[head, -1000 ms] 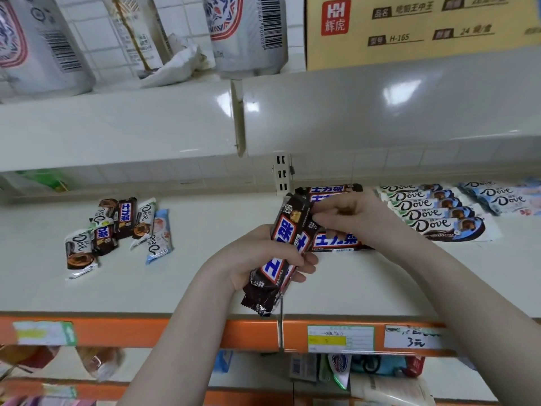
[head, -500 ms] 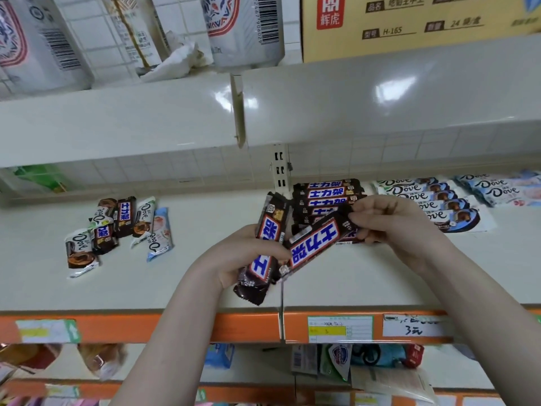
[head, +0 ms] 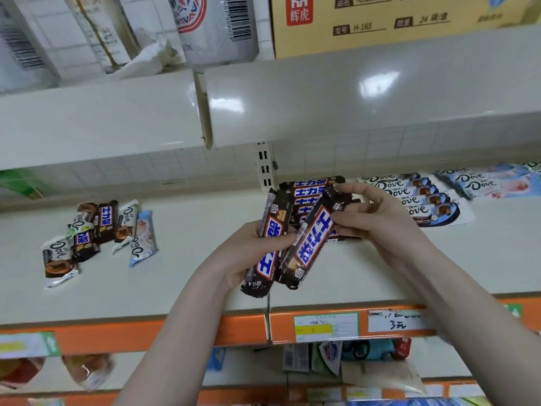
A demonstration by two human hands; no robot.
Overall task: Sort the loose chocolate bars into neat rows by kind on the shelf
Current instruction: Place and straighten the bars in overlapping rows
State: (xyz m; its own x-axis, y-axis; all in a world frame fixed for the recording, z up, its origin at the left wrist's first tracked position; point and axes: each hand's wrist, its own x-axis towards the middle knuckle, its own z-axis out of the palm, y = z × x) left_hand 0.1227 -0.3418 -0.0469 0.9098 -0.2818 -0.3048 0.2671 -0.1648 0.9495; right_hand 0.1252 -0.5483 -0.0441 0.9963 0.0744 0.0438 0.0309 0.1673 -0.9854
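Note:
My left hand (head: pixel 248 253) grips a dark brown Snickers bar (head: pixel 268 247) held upright above the white shelf (head: pixel 181 276). My right hand (head: pixel 377 218) pinches the top end of a second Snickers bar (head: pixel 314 244), which hangs tilted beside the first. Behind both hands a row of Snickers bars (head: pixel 307 190) lies against the shelf's back. To its right lie a row of brown-and-white Dove bars (head: pixel 421 197) and a row of pale blue Dove bars (head: pixel 491 181). A loose mixed pile of bars (head: pixel 96 232) sits at the shelf's left.
An upper shelf (head: pixel 292 101) overhangs closely, carrying white sacks (head: pixel 216 24) and a yellow carton (head: pixel 395 22). The orange front rail (head: pixel 175 329) bears price tags (head: pixel 326 326). A lower shelf with packaged goods (head: pixel 330 356) shows below.
My right hand has drawn one Snickers bar out of the left hand's bundle and tilted it more upright. Both hands have risen slightly toward the Snickers row.

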